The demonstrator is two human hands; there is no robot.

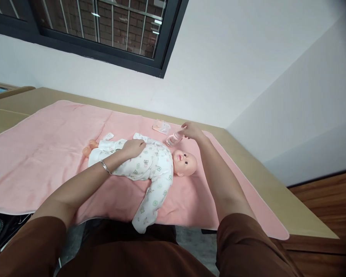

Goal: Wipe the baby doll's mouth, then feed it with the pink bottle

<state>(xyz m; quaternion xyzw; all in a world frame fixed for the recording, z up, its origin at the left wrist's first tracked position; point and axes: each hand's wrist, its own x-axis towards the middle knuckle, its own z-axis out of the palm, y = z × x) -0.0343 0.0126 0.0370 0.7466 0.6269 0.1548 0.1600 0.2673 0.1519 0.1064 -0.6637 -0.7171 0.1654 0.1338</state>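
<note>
A baby doll (158, 163) in white printed clothes lies on its back on a pink mat (57, 154), its head to the right. My left hand (133, 148) rests flat across the doll's belly, fingers laid over the cloth. Beyond the doll's head stands a small clear bottle (173, 140) with a pinkish top. At that top is my right hand (192, 131), thumb and finger pinched together. A small pale bit shows by the fingertips, too small to name. A sleeve of the doll hangs over the mat's near edge.
A small clear packet (161, 126) lies behind the bottle, and a white tag or slip (108, 136) lies by the doll's feet. The wooden tabletop (256, 169) meets white walls behind and to the right. A dark-framed window (103, 34) is above.
</note>
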